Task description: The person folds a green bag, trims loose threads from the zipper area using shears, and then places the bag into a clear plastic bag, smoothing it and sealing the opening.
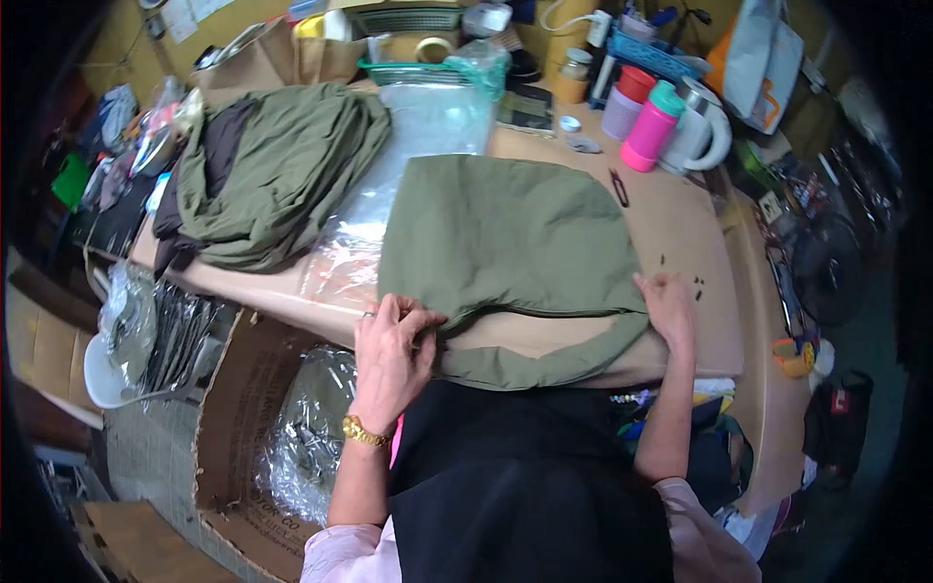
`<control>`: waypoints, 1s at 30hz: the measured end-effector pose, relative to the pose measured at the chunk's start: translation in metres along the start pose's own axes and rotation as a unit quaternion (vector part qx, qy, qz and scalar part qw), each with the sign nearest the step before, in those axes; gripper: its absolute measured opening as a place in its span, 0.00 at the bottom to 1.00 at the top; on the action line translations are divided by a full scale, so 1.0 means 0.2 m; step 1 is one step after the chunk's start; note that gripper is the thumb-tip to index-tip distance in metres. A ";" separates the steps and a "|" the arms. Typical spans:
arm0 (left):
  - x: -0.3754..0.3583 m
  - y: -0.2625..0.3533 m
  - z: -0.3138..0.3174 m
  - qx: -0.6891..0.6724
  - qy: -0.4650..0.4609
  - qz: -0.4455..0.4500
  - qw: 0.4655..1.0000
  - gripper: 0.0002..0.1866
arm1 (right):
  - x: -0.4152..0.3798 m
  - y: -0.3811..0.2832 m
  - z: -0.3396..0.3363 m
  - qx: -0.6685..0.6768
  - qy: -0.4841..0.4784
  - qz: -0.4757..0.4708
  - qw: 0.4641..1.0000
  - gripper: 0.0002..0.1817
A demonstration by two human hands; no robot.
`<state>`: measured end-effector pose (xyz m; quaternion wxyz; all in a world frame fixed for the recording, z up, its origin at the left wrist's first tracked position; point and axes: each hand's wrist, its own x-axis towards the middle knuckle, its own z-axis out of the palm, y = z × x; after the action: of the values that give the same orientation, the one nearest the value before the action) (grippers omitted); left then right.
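Head view: a green garment [505, 243] lies spread flat in the middle of the frame on a brown counter [700, 243], its lower edge folded over and hanging a little past the counter's near rim. The left hand [394, 355], at lower centre-left, is closed with fingers curled, pinching the garment's lower left edge; a ring shows on one finger and a gold watch [364, 432] sits on the wrist. The right hand [669, 303], at centre-right, lies half open with fingers bent, pressing down on the garment's lower right corner; whether it grips the cloth or only rests on it I cannot tell. In the upper left of the frame a heap of green clothes [282, 165] lies on the counter, and between it and the garment runs a clear plastic sheet [408, 155]. Small scissors [619, 187] lie just beside the garment's upper right edge. Near the top right stand a pink bottle [653, 126] and a white kettle [705, 131], close together. At lower left, under the counter's edge, an open cardboard box [243, 408] holds plastic-wrapped bundles [306, 437].
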<state>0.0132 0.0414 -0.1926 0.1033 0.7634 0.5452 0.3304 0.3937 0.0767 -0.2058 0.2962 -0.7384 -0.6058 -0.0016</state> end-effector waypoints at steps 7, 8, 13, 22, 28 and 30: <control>0.02 0.04 -0.01 -0.135 -0.044 0.009 0.990 0.15 | 0.32 0.11 -0.36 0.623 -0.013 0.094 0.777 0.20; 0.02 0.07 -0.07 -0.125 -0.081 -0.017 0.989 0.17 | 0.41 0.08 -0.58 0.627 0.004 0.065 0.777 0.21; 0.03 0.00 -0.07 -0.490 -0.125 -0.082 0.859 0.28 | 0.59 -0.56 -0.98 0.515 0.012 -0.293 0.806 0.17; 0.12 -0.06 0.19 -0.687 -0.075 -0.217 0.690 0.42 | 0.58 -1.02 -0.14 0.231 -0.312 -0.443 0.808 0.16; 0.02 -0.14 0.22 -0.580 -0.005 -0.183 0.794 0.53 | 0.27 -0.35 -0.05 0.203 -0.332 -0.134 0.911 0.16; 0.01 -0.17 0.20 -0.371 -0.002 -0.103 0.923 0.52 | 0.12 -0.15 0.02 0.038 -0.255 -0.158 0.953 0.20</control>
<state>0.0124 0.0645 -0.2393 0.4138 0.6105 0.4587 0.4956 0.3726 0.1028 -0.1866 0.1556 -0.5973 -0.7697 0.1631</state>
